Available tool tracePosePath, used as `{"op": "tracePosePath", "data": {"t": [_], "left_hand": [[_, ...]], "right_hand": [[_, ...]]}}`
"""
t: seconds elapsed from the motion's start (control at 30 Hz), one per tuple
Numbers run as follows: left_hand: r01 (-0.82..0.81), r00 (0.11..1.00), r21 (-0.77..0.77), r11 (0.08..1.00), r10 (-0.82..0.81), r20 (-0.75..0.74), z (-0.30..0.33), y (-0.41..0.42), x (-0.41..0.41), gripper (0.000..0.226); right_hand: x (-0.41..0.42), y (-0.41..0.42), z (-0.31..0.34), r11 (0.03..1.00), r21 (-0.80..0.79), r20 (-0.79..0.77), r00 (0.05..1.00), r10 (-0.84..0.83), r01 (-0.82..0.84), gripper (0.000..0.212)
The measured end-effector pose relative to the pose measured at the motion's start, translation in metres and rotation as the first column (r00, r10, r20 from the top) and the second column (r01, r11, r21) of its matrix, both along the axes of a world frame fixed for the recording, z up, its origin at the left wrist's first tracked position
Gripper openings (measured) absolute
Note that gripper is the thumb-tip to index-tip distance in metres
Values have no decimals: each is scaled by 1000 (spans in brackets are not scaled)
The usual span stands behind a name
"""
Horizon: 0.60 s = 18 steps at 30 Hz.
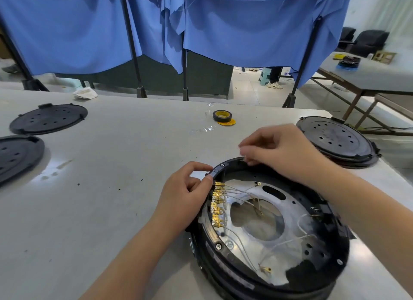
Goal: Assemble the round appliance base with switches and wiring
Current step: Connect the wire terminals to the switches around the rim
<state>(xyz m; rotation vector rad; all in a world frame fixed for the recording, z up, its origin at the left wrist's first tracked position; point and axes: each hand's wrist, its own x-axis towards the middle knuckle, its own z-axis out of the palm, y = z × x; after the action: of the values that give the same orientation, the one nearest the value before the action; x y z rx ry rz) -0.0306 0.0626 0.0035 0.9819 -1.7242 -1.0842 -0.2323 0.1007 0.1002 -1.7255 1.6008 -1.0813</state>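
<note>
The round black appliance base (225, 264) lies open side up on the table at the lower right. Inside it sits a shiny metal plate (295, 212) with a large centre hole. A row of brass switch terminals (218, 207) runs along the inner left rim, with thin grey wires (240, 241) fanning across the plate. My left hand (183, 192) holds the base's left rim beside the terminals, fingers curled and thumb on the edge. My right hand (281, 152) hovers at the far rim, its fingertips pinched together at the edge; what they pinch is too small to tell.
Two black round covers (48, 118) (17, 154) lie at the left. Another perforated base (337, 141) stands at the right edge. A black tape roll (222, 116) with a yellow core sits mid-table beside clear wrapper scraps (204, 128). Crumpled paper (86, 93) lies at the back. Blue curtains hang behind.
</note>
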Motion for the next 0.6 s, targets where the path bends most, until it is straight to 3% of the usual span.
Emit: {"op": "tracePosePath", "data": {"t": [0.17, 0.6], "left_hand": [[-7, 1000, -36, 999, 7, -8, 0, -2, 0, 14], [-16, 1000, -47, 999, 16, -1, 0, 0, 0, 11]], "right_hand": [[42, 39, -13, 986, 121, 20, 994, 112, -113, 13], [53, 45, -34, 976, 213, 43, 998, -51, 41, 7]]}}
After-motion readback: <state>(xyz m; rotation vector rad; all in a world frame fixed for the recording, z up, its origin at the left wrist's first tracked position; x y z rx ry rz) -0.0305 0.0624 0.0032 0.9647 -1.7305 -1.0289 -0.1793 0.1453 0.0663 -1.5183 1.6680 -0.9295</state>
